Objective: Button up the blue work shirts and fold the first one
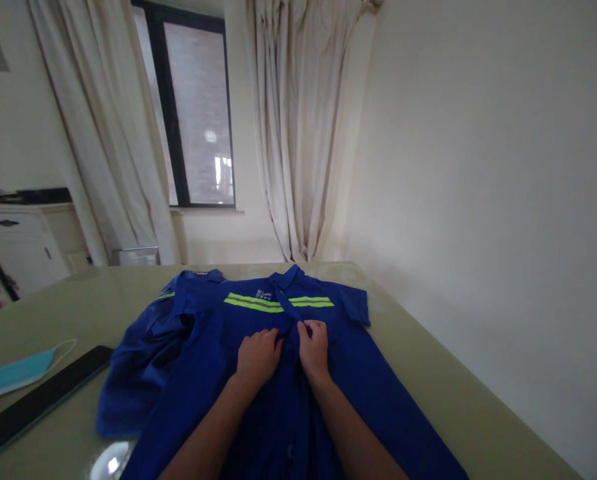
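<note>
A blue short-sleeved work shirt (358, 373) with a yellow-green reflective stripe across the chest lies spread out, collar away from me. My left hand (259, 353) is closed on the cloth just left of the front opening. On the other side, my right hand (313, 343) pinches the edge of the front placket below the stripe. The flap between the hands is lifted and slightly twisted near the collar. Whether a button is between my fingers I cannot tell.
A second blue garment (138, 373) lies crumpled at the left of the shirt. Further left on the greenish table (413, 333) are a long black flat object (43, 397) and a light blue face mask (15, 380). A wall (503, 200) runs along the table's right side.
</note>
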The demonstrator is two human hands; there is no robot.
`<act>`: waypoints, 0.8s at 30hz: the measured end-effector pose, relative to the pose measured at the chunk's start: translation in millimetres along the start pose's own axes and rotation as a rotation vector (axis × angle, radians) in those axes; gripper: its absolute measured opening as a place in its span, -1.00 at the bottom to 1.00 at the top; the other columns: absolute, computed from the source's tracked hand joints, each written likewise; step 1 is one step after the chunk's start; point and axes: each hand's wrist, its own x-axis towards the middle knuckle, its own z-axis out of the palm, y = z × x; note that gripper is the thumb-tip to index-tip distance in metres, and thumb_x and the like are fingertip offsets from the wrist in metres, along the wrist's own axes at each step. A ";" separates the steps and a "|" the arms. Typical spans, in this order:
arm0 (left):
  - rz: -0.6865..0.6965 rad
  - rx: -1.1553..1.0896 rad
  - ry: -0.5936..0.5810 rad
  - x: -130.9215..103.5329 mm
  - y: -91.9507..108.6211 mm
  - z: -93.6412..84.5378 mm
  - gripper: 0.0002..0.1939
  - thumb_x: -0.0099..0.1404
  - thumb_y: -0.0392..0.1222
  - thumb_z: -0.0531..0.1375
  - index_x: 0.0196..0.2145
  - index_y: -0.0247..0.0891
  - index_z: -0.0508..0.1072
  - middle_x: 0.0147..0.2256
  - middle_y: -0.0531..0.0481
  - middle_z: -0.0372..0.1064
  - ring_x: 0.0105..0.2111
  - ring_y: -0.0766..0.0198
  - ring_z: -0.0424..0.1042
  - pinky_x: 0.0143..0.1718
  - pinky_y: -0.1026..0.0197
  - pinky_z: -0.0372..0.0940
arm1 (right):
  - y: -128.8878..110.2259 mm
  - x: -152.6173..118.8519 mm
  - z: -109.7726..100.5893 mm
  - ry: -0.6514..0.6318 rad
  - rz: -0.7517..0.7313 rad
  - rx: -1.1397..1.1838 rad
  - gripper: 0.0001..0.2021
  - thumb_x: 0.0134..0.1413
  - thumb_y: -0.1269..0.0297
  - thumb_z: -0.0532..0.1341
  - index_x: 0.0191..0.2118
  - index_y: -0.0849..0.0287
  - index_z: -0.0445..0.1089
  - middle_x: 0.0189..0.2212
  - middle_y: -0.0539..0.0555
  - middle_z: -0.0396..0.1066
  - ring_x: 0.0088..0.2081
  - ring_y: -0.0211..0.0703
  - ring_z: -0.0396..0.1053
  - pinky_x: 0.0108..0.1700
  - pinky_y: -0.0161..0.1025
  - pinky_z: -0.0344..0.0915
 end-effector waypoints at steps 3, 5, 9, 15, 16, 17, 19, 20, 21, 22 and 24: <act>0.082 -0.003 0.048 7.4 -0.2 11.0 -0.65 0.46 -0.18 0.04 0.10 -0.10 0.49 -0.06 -0.14 0.50 -0.04 -0.01 0.45 -0.06 -0.03 0.26 | -5.5 -3.5 -3.4 0.041 -0.035 0.006 -0.74 0.26 0.14 0.10 -0.28 0.17 0.45 -0.25 0.18 0.43 -0.17 -0.04 0.40 -0.01 -0.19 0.30; 0.188 -0.041 0.046 5.7 -2.7 16.8 -0.69 0.45 -0.21 0.05 0.00 -0.04 0.53 -0.05 -0.08 0.46 -0.04 0.04 0.40 -0.09 0.04 0.24 | -10.1 -5.4 -5.9 -0.012 -0.054 0.018 -0.70 0.31 0.11 0.05 -0.25 0.16 0.44 -0.29 0.13 0.45 -0.22 -0.07 0.40 -0.08 -0.22 0.30; 0.265 -0.107 0.010 2.9 -5.8 19.2 -0.80 0.42 -0.21 0.11 -0.12 -0.09 0.53 -0.03 -0.04 0.43 -0.03 0.08 0.35 -0.09 0.08 0.21 | -14.2 -5.2 -6.8 -0.110 -0.040 0.044 -0.66 0.32 0.08 0.00 -0.28 0.16 0.42 -0.39 0.06 0.46 -0.33 -0.12 0.39 -0.22 -0.26 0.29; 0.169 -0.226 -0.004 7.2 -7.7 21.1 -0.87 0.36 -0.30 0.11 -0.18 -0.19 0.44 -0.13 -0.05 0.46 -0.08 0.08 0.37 -0.11 0.09 0.21 | -15.9 -4.6 -5.0 -0.262 0.044 0.114 -0.77 0.07 0.13 0.25 -0.27 0.18 0.49 -0.42 0.04 0.52 -0.37 -0.12 0.43 -0.30 -0.28 0.30; 0.154 -0.273 0.004 8.0 -9.3 22.6 -0.87 0.36 -0.32 0.09 -0.20 -0.20 0.43 -0.15 -0.05 0.47 -0.11 0.09 0.38 -0.12 0.09 0.21 | -17.4 -5.5 -6.3 -0.304 0.038 0.071 -0.80 0.00 0.17 0.30 -0.27 0.18 0.51 -0.43 0.02 0.51 -0.38 -0.13 0.43 -0.32 -0.29 0.28; 0.140 -0.335 0.017 8.8 -11.1 24.2 -0.87 0.35 -0.33 0.08 -0.22 -0.20 0.41 -0.19 -0.04 0.47 -0.14 0.10 0.40 -0.13 0.10 0.22 | -19.3 -6.7 -8.2 -0.337 0.027 0.008 -0.82 -0.05 0.22 0.33 -0.29 0.17 0.51 -0.45 0.00 0.51 -0.40 -0.13 0.42 -0.34 -0.29 0.25; 0.111 -0.492 0.055 10.4 -15.1 26.6 -0.88 0.36 -0.32 0.06 -0.27 -0.19 0.38 -0.25 -0.02 0.47 -0.20 0.14 0.42 -0.15 0.13 0.25 | -23.9 -9.1 -13.3 -0.356 0.003 -0.143 -0.91 -0.05 0.26 0.33 -0.38 0.14 0.49 -0.51 -0.02 0.47 -0.44 -0.15 0.39 -0.38 -0.30 0.19; 0.093 -0.572 0.078 11.1 -16.8 27.2 -0.89 0.36 -0.30 0.06 -0.28 -0.18 0.37 -0.27 -0.01 0.47 -0.22 0.16 0.44 -0.17 0.14 0.27 | -26.3 -10.2 -16.0 -0.339 -0.008 -0.212 -0.92 -0.01 0.26 0.32 -0.42 0.13 0.47 -0.53 -0.03 0.45 -0.46 -0.15 0.37 -0.39 -0.29 0.16; 0.073 -0.642 0.108 11.7 -18.1 27.2 -0.90 0.37 -0.27 0.06 -0.28 -0.17 0.36 -0.29 0.01 0.47 -0.24 0.17 0.45 -0.18 0.15 0.28 | -28.6 -11.0 -18.7 -0.309 -0.026 -0.269 -0.91 0.03 0.26 0.31 -0.44 0.12 0.44 -0.53 -0.02 0.44 -0.46 -0.15 0.37 -0.39 -0.29 0.15; 0.055 -0.699 0.146 12.0 -18.9 26.8 -0.91 0.38 -0.23 0.06 -0.27 -0.16 0.35 -0.30 0.01 0.47 -0.26 0.18 0.46 -0.19 0.16 0.29 | -30.9 -11.6 -21.2 -0.272 -0.051 -0.316 -0.90 0.07 0.27 0.28 -0.43 0.11 0.43 -0.51 -0.01 0.44 -0.44 -0.15 0.38 -0.37 -0.28 0.16; 0.044 -0.756 0.231 11.6 -19.0 24.8 -0.91 0.38 -0.17 0.08 -0.26 -0.15 0.36 -0.29 0.02 0.47 -0.26 0.18 0.47 -0.19 0.16 0.31 | -35.2 -12.8 -24.9 -0.205 -0.120 -0.370 -0.95 0.11 0.35 0.23 -0.36 0.10 0.43 -0.42 0.01 0.47 -0.38 -0.13 0.41 -0.32 -0.28 0.18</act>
